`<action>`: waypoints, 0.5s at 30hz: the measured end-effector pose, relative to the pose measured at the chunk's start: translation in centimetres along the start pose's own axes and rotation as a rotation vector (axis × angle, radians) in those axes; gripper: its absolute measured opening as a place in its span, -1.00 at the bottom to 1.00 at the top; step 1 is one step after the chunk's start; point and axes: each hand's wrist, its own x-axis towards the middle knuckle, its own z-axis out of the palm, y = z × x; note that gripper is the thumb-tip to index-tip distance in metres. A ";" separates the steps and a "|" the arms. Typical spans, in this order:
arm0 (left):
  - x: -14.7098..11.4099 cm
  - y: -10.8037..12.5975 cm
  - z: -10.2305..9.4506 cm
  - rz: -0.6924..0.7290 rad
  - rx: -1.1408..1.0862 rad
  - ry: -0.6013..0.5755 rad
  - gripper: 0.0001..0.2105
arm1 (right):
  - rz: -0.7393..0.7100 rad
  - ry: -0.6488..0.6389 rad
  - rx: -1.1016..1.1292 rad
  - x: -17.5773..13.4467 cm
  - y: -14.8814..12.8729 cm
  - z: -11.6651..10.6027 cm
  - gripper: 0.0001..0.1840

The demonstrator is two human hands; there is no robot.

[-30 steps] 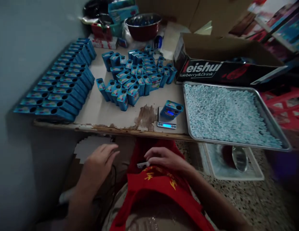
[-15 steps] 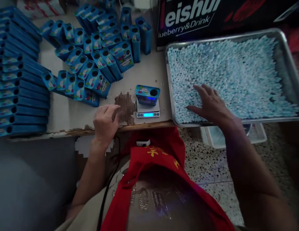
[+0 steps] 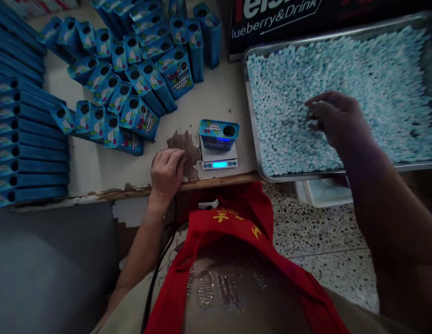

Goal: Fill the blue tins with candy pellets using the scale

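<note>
My right hand [image 3: 341, 118] is closed in a pinch over a metal tray [image 3: 253, 139] of small pale blue and white candies [image 3: 285, 102]; a few candies show at its fingertips. My left hand [image 3: 167, 174] rests at the table's front edge, its fingers curled, with nothing visible in them. Between the hands, a small digital scale [image 3: 219, 160] with a lit blue display bears one blue candy box [image 3: 218, 134], upright with a dark round hole in its top. The reading on the display is too small to make out.
Many blue boxes [image 3: 125, 97] stand upright on the white table [image 3: 114, 176]; others lie stacked [image 3: 31, 153] at the left. A black printed carton [image 3: 288, 18] is behind the tray. A white plastic container [image 3: 323, 192] sits below the tray.
My right hand, spread on the candies before, has moved right and closed its fingers on a few. My left hand has shifted slightly right along the table edge. The view has shifted a little.
</note>
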 end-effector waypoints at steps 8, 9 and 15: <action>0.0 0.1 0.0 0.006 -0.047 -0.030 -0.79 | 0.152 -0.206 0.422 -2.3 -0.1 -0.3 -0.81; 0.0 0.1 0.0 0.014 -0.049 -0.036 -0.79 | 0.112 -0.208 0.373 -2.4 0.0 0.1 -0.81; 0.2 0.2 0.0 0.014 -0.051 -0.069 -0.83 | -0.067 -0.360 0.422 -3.4 -2.9 2.1 -0.63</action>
